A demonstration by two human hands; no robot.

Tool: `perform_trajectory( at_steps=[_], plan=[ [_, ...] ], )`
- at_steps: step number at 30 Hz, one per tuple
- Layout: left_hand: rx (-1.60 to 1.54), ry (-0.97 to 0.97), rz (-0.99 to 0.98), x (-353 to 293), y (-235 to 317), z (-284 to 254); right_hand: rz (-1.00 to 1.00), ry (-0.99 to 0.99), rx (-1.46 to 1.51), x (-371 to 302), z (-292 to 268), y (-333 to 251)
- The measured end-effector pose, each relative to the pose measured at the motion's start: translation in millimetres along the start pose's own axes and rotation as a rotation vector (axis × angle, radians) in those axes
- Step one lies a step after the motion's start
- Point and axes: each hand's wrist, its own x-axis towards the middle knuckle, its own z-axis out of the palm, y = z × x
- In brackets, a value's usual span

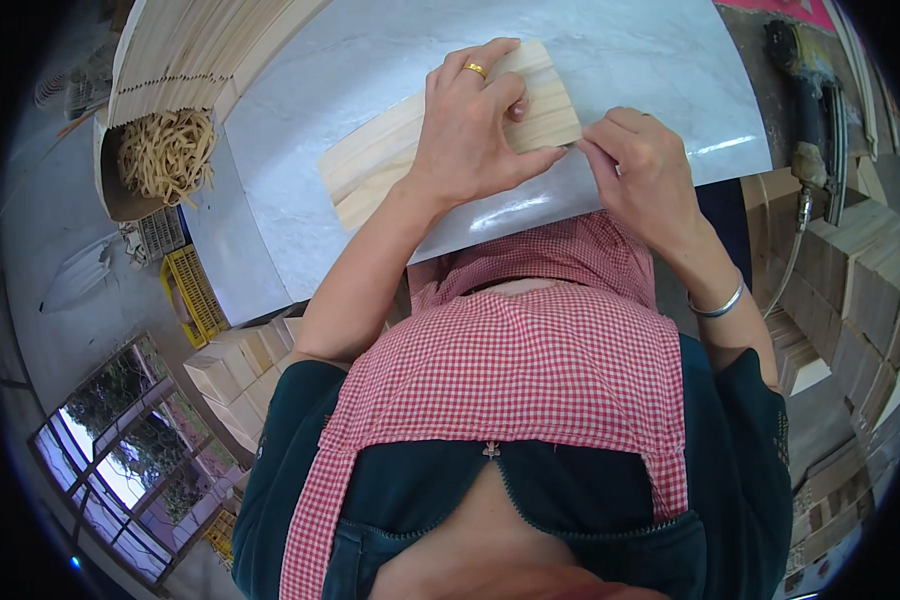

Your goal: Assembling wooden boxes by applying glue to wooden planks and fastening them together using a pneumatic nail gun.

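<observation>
A pale rectangular wooden board (pixel 370 165) lies slanted on the glossy marbled tabletop (pixel 310 100) in front of me. My left hand (pixel 470 130), with a gold ring, holds the board across its top. Its fingers are bent over the wood and its thumb stretches toward the near right corner. At that corner my right hand (pixel 645 165) is closed in a pinch, its fingertips touching or almost touching the board's edge. Whatever sits between those fingertips is too small or hidden to make out.
At the far left, many thin wooden boards (pixel 190 50) stand stacked. Beside them is an open box of tan, looped strips (pixel 167 152). A yellow crate (pixel 195 295) sits below the table's left edge. On the right are a hosed hand tool (pixel 808 110) and stacked wooden blocks (pixel 840 280).
</observation>
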Motion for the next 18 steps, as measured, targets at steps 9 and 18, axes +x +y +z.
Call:
perform_trajectory(
  at_steps=[9,18],
  plan=[
    [0.011,0.014,0.009,0.1,-2.7,-1.2,0.176,-0.119,0.301,29.5,-17.0,9.8],
    [-0.006,0.021,0.026,1.0,-4.9,3.5,0.167,0.271,0.256,51.1,40.3,6.1]
  ],
)
